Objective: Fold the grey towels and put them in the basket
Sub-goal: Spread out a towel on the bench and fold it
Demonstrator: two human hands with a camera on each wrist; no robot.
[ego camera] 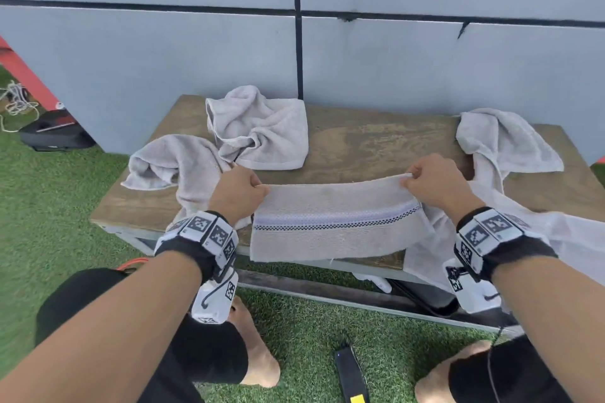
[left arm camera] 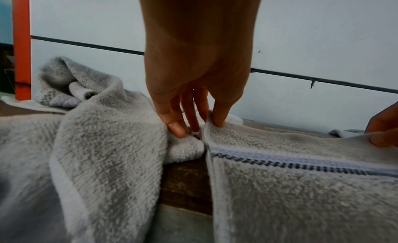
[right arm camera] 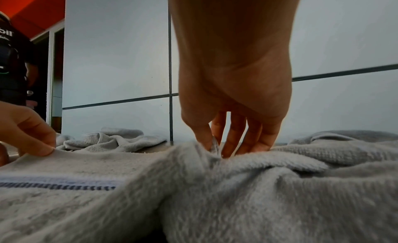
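A grey towel (ego camera: 334, 226) with a checked stripe lies stretched across the near edge of the wooden table (ego camera: 370, 141), its lower part hanging over the edge. My left hand (ego camera: 240, 190) pinches its far left corner, and my right hand (ego camera: 432, 181) pinches its far right corner. The left wrist view has the left hand (left arm camera: 193, 120) pinching the towel's (left arm camera: 301, 187) corner. In the right wrist view the right hand (right arm camera: 224, 141) pinches a bunched fold of the towel (right arm camera: 75, 170). No basket is in view.
Crumpled grey towels lie around: one at the back left (ego camera: 262, 127), one on the left edge (ego camera: 173, 163), one at the right (ego camera: 501, 141) draping off the table. A grey panel wall (ego camera: 425, 59) backs the table. Green turf (ego camera: 49, 206) surrounds it, with a black device (ego camera: 352, 376) near my knees.
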